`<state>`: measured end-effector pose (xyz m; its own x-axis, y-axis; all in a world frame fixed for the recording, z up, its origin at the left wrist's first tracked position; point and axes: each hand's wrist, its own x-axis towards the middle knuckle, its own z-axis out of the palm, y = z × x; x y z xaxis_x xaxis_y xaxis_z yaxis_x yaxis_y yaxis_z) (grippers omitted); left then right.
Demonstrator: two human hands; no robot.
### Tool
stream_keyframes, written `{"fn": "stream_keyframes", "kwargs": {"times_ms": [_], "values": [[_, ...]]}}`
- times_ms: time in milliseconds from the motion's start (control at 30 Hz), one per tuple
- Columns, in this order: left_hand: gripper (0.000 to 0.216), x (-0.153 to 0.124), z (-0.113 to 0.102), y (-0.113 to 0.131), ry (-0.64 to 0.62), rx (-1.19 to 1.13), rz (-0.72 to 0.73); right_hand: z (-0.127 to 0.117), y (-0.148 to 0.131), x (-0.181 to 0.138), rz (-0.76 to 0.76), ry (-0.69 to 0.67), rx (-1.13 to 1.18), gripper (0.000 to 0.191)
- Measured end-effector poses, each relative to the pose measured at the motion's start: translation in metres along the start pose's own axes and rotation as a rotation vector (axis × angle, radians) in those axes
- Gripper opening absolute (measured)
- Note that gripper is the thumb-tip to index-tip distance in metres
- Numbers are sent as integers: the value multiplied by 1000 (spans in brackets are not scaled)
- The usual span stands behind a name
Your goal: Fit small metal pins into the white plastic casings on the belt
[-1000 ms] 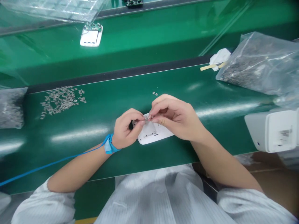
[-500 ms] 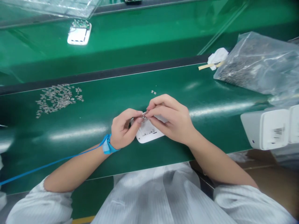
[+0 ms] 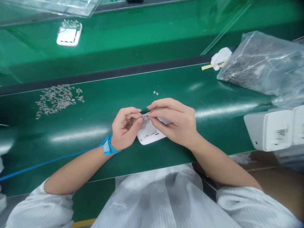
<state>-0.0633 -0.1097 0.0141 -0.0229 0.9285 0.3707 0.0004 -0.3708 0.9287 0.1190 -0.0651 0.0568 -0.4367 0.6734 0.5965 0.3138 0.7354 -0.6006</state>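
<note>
Fingers of right hand (image 3: 179, 120) pinch metal part (image 3: 143, 116) over white cover (image 3: 150, 131), apparently unfinished; left hand's (image 3: 124, 130) hold unclear; loose pile (image 3: 63, 95) near desk's (image 3: 114, 95) far edge.

it's a factory assembly line on my feed, i'd say: green desk (image 3: 118, 85), small metal parts (image 3: 58, 99) heaped loose on it, a white casing (image 3: 149, 134) in the middle, white housings (image 3: 277, 134) lined up at right, a clear bag (image 3: 263, 63) of grey bits (image 3: 235, 74), a circuit board (image 3: 70, 24) on the green strip (image 3: 142, 38) beyond, a corded blue wrist strap (image 3: 108, 147)!
</note>
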Motion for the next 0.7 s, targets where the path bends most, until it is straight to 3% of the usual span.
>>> {"fn": "stream_keyframes", "kwargs": {"times_ms": [433,700], "values": [[19,3,-3,-2,-108,-6,-56,3,1,-2,-26,30,-25,14],[21,4,1,-1,-79,-108,-65,5,1,-3,-51,36,-44,15]]}}
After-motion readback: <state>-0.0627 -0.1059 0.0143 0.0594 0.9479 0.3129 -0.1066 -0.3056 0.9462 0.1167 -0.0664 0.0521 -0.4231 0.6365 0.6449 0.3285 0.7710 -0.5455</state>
